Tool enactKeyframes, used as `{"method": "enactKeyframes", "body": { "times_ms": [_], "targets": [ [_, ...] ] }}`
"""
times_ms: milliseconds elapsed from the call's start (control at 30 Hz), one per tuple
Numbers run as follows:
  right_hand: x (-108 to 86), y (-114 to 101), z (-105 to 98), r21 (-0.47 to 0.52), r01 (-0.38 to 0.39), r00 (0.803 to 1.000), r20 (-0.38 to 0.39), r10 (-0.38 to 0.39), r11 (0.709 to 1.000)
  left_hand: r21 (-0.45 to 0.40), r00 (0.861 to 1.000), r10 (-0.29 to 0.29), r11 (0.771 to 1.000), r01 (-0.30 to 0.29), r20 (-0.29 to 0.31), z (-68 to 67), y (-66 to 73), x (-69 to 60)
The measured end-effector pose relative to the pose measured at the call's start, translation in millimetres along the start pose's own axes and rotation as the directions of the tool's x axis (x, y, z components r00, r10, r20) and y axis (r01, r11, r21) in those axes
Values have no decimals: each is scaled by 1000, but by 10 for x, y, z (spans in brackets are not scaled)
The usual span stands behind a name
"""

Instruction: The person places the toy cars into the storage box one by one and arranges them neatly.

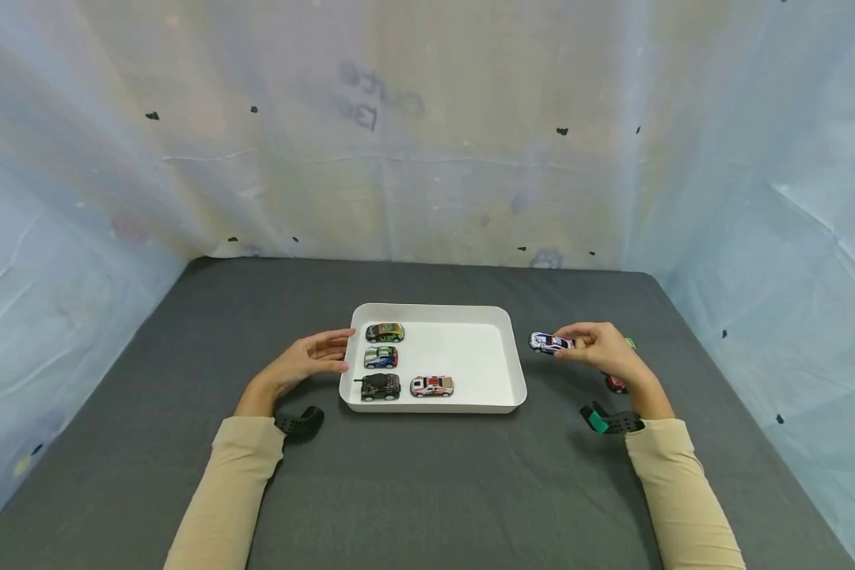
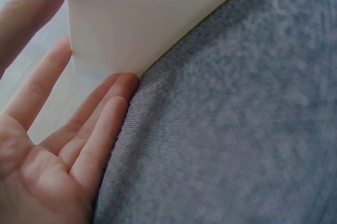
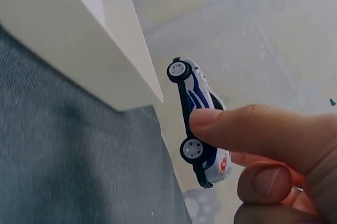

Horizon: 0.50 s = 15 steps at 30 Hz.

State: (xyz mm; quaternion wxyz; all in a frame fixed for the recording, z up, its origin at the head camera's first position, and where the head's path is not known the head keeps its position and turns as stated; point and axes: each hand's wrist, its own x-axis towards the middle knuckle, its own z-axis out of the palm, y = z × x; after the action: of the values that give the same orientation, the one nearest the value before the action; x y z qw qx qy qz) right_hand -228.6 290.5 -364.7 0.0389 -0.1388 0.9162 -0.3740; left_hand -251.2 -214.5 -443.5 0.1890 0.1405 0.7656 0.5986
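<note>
The right hand pinches a white and blue toy car between thumb and fingers, to the right of a white tray. In the right wrist view the car shows its side and two wheels, apart from the tray's corner. The left hand touches the tray's left edge with fairly straight fingers; the left wrist view shows its fingertips against the tray wall. Four toy cars would be several: a yellow-green one, a green-blue one, a black one and a white-red one stand in the tray.
A red toy car and a green thing lie partly hidden behind the right hand and wrist. Grey cloth covers the table, and pale plastic sheeting hangs behind it and at both sides.
</note>
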Motion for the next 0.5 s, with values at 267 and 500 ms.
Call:
{"method": "enactKeyframes", "body": {
  "times_ms": [267, 500],
  "targets": [
    [110, -126, 103, 9, 28, 999, 15, -28, 1000, 2, 1000, -12, 1000, 12, 5, 1, -39, 0],
    [200, -267, 212, 61, 50, 998, 19, -52, 997, 2, 1000, 8, 1000, -8, 1, -13, -37, 22]
  ]
}}
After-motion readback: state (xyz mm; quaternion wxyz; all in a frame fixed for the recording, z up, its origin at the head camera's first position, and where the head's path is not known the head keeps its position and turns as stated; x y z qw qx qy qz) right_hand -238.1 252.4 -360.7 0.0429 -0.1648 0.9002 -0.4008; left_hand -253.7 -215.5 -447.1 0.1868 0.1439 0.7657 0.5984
